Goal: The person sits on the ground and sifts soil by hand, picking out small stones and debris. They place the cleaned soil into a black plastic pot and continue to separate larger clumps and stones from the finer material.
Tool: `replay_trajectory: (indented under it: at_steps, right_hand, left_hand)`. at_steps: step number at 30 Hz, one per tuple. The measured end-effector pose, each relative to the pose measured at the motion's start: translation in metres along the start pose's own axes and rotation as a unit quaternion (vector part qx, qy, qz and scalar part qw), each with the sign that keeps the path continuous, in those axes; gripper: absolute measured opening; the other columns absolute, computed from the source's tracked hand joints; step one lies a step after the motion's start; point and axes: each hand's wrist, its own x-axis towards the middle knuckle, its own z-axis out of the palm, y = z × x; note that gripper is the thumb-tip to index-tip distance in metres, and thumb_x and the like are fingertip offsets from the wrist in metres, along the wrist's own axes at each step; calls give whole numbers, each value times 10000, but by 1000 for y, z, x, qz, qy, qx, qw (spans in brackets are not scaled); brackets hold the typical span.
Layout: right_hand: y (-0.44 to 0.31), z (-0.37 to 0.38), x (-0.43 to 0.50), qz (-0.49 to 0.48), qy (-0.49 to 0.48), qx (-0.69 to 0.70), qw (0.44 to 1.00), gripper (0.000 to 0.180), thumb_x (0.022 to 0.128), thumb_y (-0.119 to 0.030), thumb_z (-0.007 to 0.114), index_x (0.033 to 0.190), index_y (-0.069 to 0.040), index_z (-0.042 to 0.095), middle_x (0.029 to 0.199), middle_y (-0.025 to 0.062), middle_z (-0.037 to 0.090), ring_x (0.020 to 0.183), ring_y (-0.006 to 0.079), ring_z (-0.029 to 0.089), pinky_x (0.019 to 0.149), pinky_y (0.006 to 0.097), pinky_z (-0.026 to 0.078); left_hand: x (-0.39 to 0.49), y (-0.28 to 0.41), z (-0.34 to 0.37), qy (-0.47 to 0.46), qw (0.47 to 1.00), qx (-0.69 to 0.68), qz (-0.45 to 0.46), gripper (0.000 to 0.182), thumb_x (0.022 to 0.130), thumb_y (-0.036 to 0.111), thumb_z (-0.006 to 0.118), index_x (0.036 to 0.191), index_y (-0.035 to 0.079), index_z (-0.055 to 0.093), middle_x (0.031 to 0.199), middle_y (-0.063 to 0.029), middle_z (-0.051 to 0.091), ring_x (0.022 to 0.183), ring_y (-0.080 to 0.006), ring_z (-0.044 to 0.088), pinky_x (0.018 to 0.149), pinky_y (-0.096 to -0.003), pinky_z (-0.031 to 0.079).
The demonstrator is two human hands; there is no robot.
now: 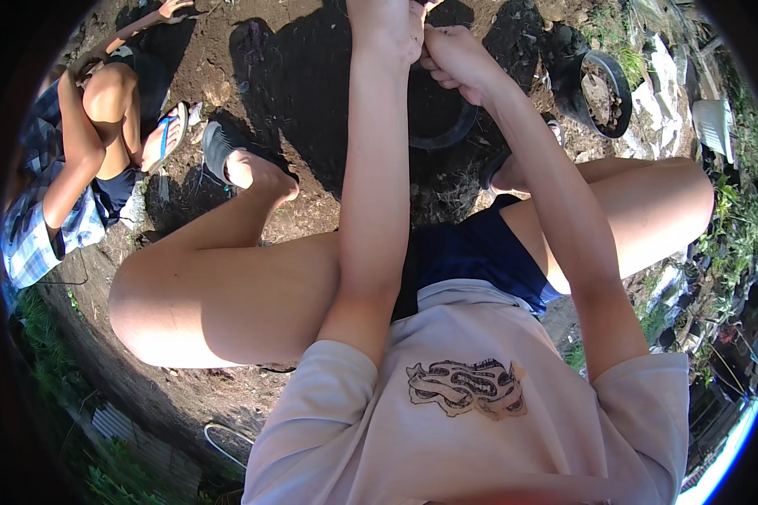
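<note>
My left hand (412,31) reaches to the top edge of the view, partly cut off, with dirt on its skin. Close beside it on the right, my right hand (453,65) has its fingers curled in; whether it grips anything is hidden. Both hands are over a dark round container (445,140), whose curved rim shows in the shade between my feet. Dark soil lies around that container.
At the right stands a black pot (625,95) holding soil and dry bits, near a white ribbed container (714,126). A co-worker in a plaid shirt (69,214) sits at the left, one hand (175,7) over the ground. Plants line the right side.
</note>
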Motion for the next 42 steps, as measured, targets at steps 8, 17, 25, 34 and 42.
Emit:
replay_trajectory:
  at_steps: [8, 17, 25, 34, 42]
  right_hand:
    - [-32, -12, -41, -349, 129, -557, 742, 284, 1005, -269, 631, 884, -27, 720, 825, 226, 704, 798, 395, 694, 746, 476, 554]
    - [-57, -15, -61, -395, 109, -601, 686, 271, 979, -215, 650, 814, -3, 686, 759, 246, 674, 725, 446, 665, 672, 509, 530]
    - [-62, -13, -62, -395, 96, -522, 750, 128, 909, -74, 673, 824, 21, 686, 818, 273, 691, 810, 435, 703, 710, 484, 561]
    - [-69, -10, -69, -308, 95, -562, 762, 130, 886, -101, 723, 837, 20, 714, 788, 275, 677, 782, 442, 700, 709, 480, 560]
    - [-65, -9, -67, -308, 113, -588, 740, 212, 899, -192, 739, 855, 15, 727, 813, 275, 687, 801, 439, 704, 734, 488, 562]
  left_hand:
    - [17, 12, -43, 23, 999, -29, 28, 320, 1075, 372, 565, 873, 123, 555, 710, -15, 550, 594, -126, 511, 491, -249, 402]
    - [21, 24, -59, 26, 998, -52, 40, 310, 1073, 363, 570, 875, 125, 562, 712, -14, 557, 572, -118, 506, 484, -242, 407]
    - [17, 22, -55, 49, 998, -33, 33, 307, 1072, 353, 569, 873, 119, 558, 701, -17, 556, 567, -128, 513, 478, -248, 412]
    - [15, 18, -53, 45, 998, -24, 23, 309, 1074, 356, 565, 873, 121, 555, 697, -14, 552, 568, -120, 512, 475, -243, 410]
    - [15, 16, -54, 43, 999, -23, 16, 312, 1074, 359, 565, 870, 122, 558, 694, -12, 554, 570, -117, 517, 474, -239, 412]
